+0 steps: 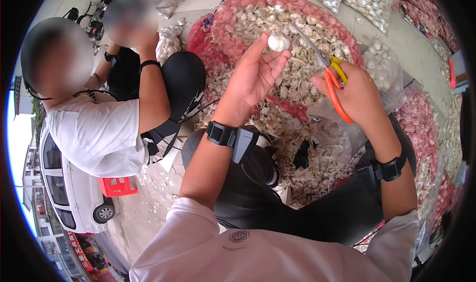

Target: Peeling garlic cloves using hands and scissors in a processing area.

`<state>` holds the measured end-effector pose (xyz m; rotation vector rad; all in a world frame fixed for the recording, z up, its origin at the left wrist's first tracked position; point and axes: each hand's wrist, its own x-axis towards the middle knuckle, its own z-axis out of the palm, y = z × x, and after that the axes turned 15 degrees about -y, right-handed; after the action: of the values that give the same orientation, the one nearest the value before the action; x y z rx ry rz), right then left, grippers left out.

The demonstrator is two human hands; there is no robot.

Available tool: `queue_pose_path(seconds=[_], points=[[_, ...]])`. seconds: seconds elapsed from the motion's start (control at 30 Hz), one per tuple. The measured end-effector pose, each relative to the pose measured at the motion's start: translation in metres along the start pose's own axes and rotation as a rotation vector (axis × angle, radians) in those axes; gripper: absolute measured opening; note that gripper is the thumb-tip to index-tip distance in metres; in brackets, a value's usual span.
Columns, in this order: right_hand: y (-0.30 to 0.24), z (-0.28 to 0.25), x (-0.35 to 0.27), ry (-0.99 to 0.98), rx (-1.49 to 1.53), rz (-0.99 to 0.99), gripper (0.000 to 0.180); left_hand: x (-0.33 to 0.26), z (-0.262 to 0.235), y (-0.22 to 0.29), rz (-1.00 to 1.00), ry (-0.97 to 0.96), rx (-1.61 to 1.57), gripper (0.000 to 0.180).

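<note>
A white garlic bulb (pixel 278 42) rests between the thumb and fingertips of my left hand (pixel 255 73), palm turned up. In my right hand (pixel 354 91) is a pair of scissors (pixel 333 81) with one orange and one yellow handle. Their blades point up and to the left, just right of the bulb and apart from it. Both hands are over a large red mesh sack (pixel 238 9), rolled open and full of garlic bulbs and loose papery skins. My right fingers are partly hidden behind the handles.
A clear plastic bag of garlic (pixel 379 66) stands right of the sack, with more red mesh sacks (pixel 416 128) beyond. Garlic skins (pixel 302 183) litter the floor between my legs. At left sit two people, one in a white shirt (pixel 99 138), near a red stool (pixel 118 187).
</note>
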<state>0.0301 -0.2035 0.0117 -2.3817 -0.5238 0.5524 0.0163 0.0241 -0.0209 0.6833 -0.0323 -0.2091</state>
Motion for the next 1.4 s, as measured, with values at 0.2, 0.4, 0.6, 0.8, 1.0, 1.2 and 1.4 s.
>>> queue_pose_path(seconds=[0.2,0.4,0.6,0.8,1.0,1.2,1.4], points=[[0.003,0.008,-0.004,0.019,-0.134,-0.022,0.080,-0.001,-0.005,0.001,0.020,-0.053,-0.076,0.029],[0.004,0.015,0.001,0.129,-0.270,-0.203,0.079,-0.005,0.001,0.003,0.001,-0.086,-0.107,0.033],[-0.006,0.014,0.004,0.079,-0.224,-0.091,0.077,-0.006,-0.002,0.004,-0.011,-0.059,-0.089,0.039],[-0.006,0.015,0.009,0.041,-0.134,-0.089,0.080,-0.007,-0.002,0.007,-0.025,-0.066,-0.071,0.042],[-0.005,0.012,0.006,0.122,-0.079,-0.192,0.073,-0.007,-0.006,0.010,-0.063,-0.078,0.010,0.044],[-0.010,-0.001,0.009,-0.070,-0.050,-0.018,0.059,-0.007,-0.001,0.010,-0.068,-0.070,0.028,0.044],[-0.006,0.002,0.006,-0.037,-0.024,0.019,0.061,-0.005,-0.003,0.009,-0.101,-0.065,-0.028,0.042]])
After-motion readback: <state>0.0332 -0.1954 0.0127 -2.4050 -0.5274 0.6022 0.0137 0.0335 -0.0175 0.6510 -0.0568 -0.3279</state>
